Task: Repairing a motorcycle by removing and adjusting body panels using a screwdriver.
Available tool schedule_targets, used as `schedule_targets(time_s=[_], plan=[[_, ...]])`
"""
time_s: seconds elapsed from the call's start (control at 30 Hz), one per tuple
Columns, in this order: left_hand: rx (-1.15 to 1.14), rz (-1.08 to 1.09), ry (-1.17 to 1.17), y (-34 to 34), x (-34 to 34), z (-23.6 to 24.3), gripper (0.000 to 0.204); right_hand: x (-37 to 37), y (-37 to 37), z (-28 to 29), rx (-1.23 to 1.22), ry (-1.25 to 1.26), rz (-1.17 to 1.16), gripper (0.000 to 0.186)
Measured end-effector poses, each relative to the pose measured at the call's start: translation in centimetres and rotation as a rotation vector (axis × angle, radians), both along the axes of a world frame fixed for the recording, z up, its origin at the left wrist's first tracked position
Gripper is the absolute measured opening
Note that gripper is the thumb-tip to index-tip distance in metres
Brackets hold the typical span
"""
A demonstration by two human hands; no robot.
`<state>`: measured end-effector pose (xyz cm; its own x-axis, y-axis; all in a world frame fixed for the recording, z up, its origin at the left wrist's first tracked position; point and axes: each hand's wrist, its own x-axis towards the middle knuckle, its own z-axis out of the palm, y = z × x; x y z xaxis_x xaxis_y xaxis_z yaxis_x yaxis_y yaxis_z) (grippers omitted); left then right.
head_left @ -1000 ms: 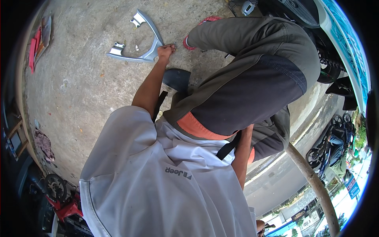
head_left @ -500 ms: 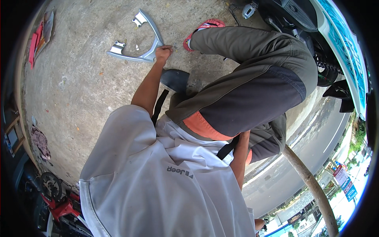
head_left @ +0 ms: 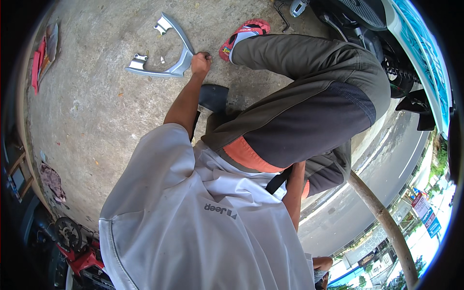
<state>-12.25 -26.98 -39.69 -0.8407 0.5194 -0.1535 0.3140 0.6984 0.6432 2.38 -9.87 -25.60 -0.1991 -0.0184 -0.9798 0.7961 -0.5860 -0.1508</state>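
Note:
My left hand (head_left: 201, 63) is closed low over the concrete, its fingers curled. It is right beside the curved end of a silver motorcycle grab rail (head_left: 181, 64), a V-shaped piece with two mounting brackets lying on the ground. Whatever the curled fingers hold, if anything, is too small or hidden to make out. A small white piece (head_left: 162, 60) lies inside the rail's curve. Near my left wrist is a dark, flap-like plate (head_left: 213, 98). My right forearm (head_left: 294, 193) passes behind my raised thigh, which hides the right hand.
A motorbike with turquoise-and-white bodywork (head_left: 420, 48) stands at the upper right, with a bent metal tool (head_left: 282, 17) near it. Red and brown scraps (head_left: 44, 53) lie far left. A wooden pole (head_left: 382, 222) leans at the right, a road (head_left: 377, 193) beyond. A red motorbike (head_left: 84, 261) is lower left.
My left hand has shifted slightly relative to the rail, and its extended fingers have curled in. The whole view has moved a little. The rail still lies on the ground.

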Motion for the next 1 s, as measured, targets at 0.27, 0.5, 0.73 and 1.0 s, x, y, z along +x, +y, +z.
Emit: schedule_targets(time_s=[0.27, 0.5, 0.73, 1.0], plan=[[0.694, 0.439, -0.884, 0.2, -0.3, 0.6, 0.023, 4.0, -3.9, 0.1, 0.033, 0.001, -0.161, 0.031], [0.964, 0.543, -1.398, -0.2, -0.8, 3.6, 0.037, 8.8, -8.3, 0.0, 0.063, 0.002, -0.291, 0.031], [0.925, 0.522, -1.436, -0.2, -0.3, 2.5, 0.038, 14.4, -13.6, 1.0, 0.118, 0.001, -0.421, 0.031], [-0.087, 0.082, -0.169, 2.5, 2.5, 2.9, 0.028, 21.0, -19.7, 1.8, 0.198, 0.001, -0.574, 0.031]])
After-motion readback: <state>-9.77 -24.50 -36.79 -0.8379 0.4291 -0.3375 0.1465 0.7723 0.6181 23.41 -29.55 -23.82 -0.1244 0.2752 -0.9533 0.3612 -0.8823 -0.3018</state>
